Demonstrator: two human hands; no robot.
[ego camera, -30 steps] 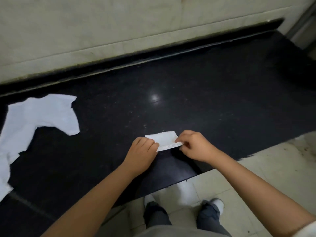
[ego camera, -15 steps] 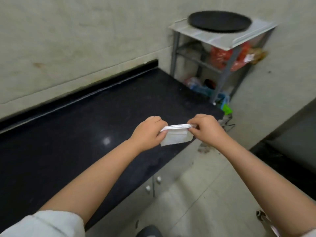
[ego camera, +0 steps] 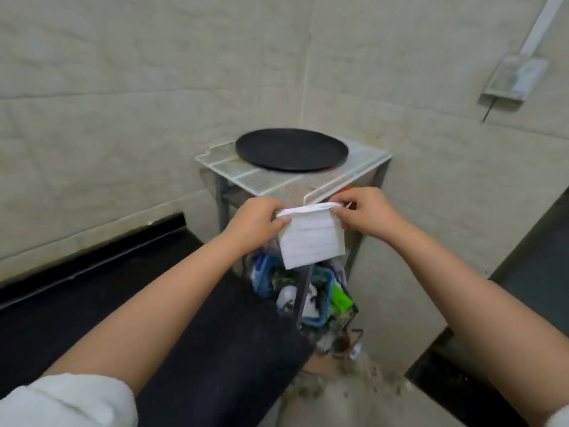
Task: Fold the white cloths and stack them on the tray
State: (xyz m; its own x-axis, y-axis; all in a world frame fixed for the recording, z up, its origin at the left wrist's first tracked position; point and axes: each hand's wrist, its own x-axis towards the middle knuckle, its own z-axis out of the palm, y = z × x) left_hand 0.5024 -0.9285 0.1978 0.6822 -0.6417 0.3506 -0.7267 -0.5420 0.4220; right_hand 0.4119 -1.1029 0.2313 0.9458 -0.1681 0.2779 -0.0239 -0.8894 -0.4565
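With the fingers of the left hand and right hand pinching the small folded white cloth by its top corners, carry it level to the bare round black tray on the white wire rack and lay it flat.

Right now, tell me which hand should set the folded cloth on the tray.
Probably the right hand. It pinches the folded cloth at the end nearer the rack, and the black tray lies ahead of it. The left hand holds the other end and would reach slightly farther.
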